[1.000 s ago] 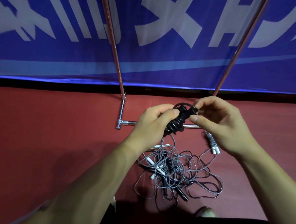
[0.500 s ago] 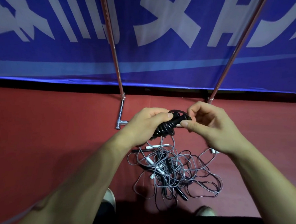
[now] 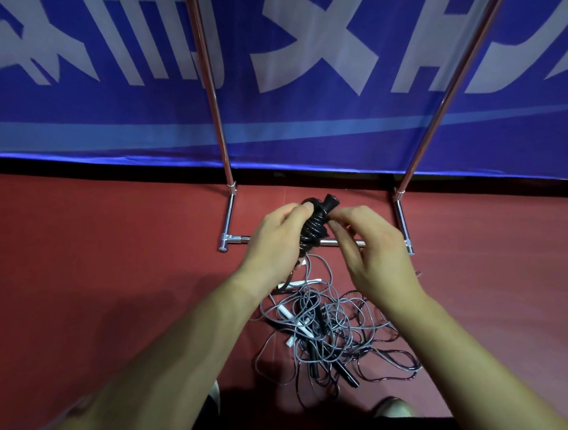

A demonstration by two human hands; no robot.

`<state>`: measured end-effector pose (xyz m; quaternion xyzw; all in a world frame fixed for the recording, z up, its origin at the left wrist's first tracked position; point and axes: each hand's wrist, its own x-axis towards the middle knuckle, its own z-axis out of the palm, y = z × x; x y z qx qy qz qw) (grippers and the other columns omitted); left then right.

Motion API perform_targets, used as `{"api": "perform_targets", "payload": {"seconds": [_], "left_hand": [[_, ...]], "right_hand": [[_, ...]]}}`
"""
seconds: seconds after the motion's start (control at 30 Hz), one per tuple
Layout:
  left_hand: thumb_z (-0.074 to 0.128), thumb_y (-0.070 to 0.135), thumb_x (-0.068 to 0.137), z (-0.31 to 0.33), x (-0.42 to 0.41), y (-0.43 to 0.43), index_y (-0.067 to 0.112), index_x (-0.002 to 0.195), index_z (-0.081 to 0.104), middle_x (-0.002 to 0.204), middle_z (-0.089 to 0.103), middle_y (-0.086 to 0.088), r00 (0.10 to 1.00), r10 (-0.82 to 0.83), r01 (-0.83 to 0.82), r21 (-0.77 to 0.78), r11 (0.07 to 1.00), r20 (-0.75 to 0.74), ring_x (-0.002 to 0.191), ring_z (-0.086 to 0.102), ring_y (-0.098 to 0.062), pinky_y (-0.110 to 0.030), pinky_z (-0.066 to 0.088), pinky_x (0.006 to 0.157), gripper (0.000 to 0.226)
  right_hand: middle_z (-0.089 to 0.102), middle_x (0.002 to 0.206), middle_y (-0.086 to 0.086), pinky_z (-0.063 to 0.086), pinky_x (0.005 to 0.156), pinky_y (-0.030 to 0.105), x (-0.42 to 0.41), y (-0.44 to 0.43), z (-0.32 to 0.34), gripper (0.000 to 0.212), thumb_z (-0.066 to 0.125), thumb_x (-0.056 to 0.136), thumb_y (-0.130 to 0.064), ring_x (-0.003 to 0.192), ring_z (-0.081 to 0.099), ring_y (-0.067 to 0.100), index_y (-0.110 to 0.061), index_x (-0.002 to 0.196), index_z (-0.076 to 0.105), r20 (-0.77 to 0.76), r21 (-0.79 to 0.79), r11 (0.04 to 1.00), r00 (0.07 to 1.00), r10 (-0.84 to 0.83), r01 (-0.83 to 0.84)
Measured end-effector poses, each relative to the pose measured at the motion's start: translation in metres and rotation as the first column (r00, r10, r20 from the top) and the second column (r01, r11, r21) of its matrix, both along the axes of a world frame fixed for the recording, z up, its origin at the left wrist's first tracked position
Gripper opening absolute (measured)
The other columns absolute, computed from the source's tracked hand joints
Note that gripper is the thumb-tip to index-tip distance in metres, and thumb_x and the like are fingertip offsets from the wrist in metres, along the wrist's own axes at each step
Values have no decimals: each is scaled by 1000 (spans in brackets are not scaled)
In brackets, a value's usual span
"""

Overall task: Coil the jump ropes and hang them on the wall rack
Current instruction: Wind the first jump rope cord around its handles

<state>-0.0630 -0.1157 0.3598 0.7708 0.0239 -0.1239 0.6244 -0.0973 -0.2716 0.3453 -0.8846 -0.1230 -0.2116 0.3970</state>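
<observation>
The coiled rope [image 3: 315, 228] is held between the left grip [image 3: 271, 239] and the right grip [image 3: 374, 252], above the rack's base bar [image 3: 237, 239]. Nearer the person, under the forearms, a tangle of ropes [image 3: 326, 328] lies on the floor [image 3: 95, 243]. Behind the bar, the left upright [image 3: 215, 102] and right upright [image 3: 454, 81] rise before the banner [image 3: 304, 130]. A shoe [image 3: 392, 407] sits at the tangle's near right.

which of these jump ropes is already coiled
The black rope held between the left hand and right hand, wound into a tight bundle. The others lie in a loose tangle on the floor.
</observation>
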Motion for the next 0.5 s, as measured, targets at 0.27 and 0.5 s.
{"api": "perform_targets", "payload": {"seconds": [0.27,0.5], "left_hand": [[50,46,101,0,3,13,36,100,72,82,73,16,987,-143,124,209,970,80,76,66,3,-15,50,72,24],[49,46,101,2,5,19,29,90,71,76,71,14,970,-234,201,312,928,72,70,64,-4,-32,49,70,29]], "right_hand": [[67,88,-8,47,73,17,6,-12,0,3,69,93,-15,81,59,2,-17,91,71,-98,12,1000,995,2,-1],[69,75,-5,50,68,32,5,-12,2,19,64,97,-22,71,62,11,-20,79,70,-268,172,983,963,-17,65]]}}
